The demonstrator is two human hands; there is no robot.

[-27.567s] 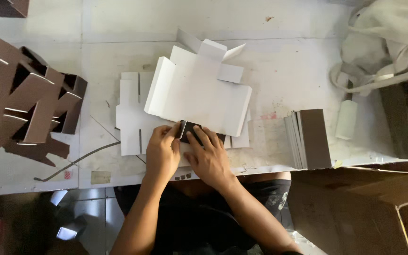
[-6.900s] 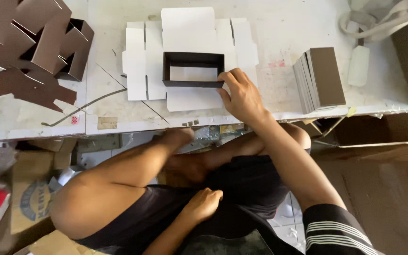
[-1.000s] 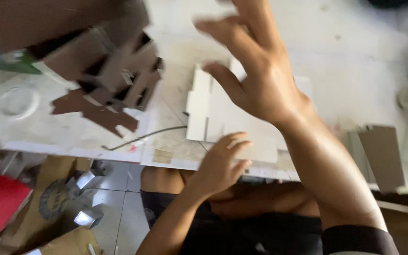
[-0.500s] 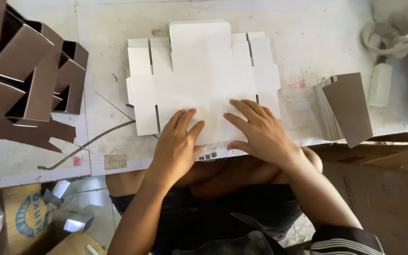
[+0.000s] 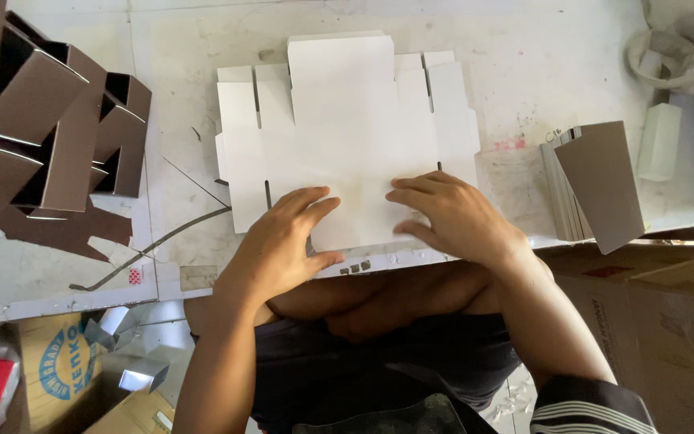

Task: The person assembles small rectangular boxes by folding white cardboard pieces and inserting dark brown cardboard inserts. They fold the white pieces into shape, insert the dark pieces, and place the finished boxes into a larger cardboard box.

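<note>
Since half a second ago we have slid both hands a little toward the near edge of the white die-cut card blank [image 5: 347, 137], which has stayed flat on the bench [image 5: 540, 48]. Our left hand [image 5: 278, 245] lies palm down on the blank's near left part, fingers spread and slightly curled, gripping nothing. Our right hand [image 5: 455, 217] presses flat on the near right part, fingers pointing left, likewise empty. The two hands sit near each other but apart. The blank lies at the centre of the bench, its slotted flaps fanned toward the far side.

At far left stands a cluster of folded brown box inserts [image 5: 41, 137], well apart from the blank. A thin grey strip [image 5: 162, 245], perhaps a wire, curves across the bench beside the left hand. At right, a stack of brown-faced cards [image 5: 592, 185] leans on its edge, with a small white block [image 5: 659, 141] just beyond it.
</note>
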